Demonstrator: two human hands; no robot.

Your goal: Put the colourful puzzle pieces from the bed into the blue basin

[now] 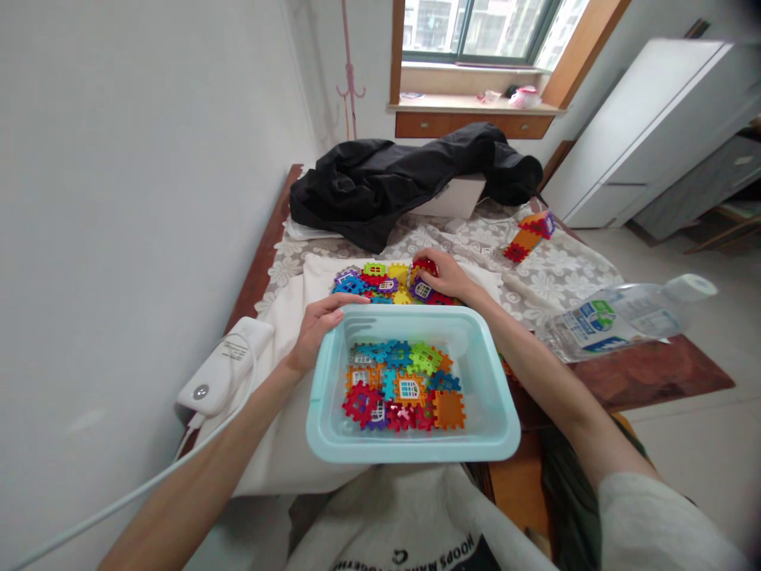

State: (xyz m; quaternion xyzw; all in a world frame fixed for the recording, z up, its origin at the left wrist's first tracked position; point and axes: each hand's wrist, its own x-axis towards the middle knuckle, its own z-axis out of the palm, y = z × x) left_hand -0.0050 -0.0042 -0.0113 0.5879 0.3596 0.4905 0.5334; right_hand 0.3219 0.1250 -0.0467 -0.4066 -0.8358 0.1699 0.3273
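Observation:
A light-blue plastic bin (pixel 506 432) is held close to my body at the table's near edge, with colourful interlocking building tiles (pixel 449 410) inside. Some tiles have window frames, such as an orange one (pixel 409 389). My left hand (pixel 318 327) grips the bin's far left corner, thumb and fingers over the rim. Beyond the bin lies a pile of more tiles (pixel 373 270) on white cloth. At the pile's right side, the fingers of my right hand (pixel 447 276) are curled around red tiles (pixel 426 265); how many they hold is partly hidden.
To the left lies a white power strip (pixel 226 366) with a cable. A clear plastic bottle (pixel 618 319) stands right of my right forearm. Further back are a joined tile structure (pixel 529 236) and a black cloth (pixel 410 178) draped over a white box (pixel 455 198).

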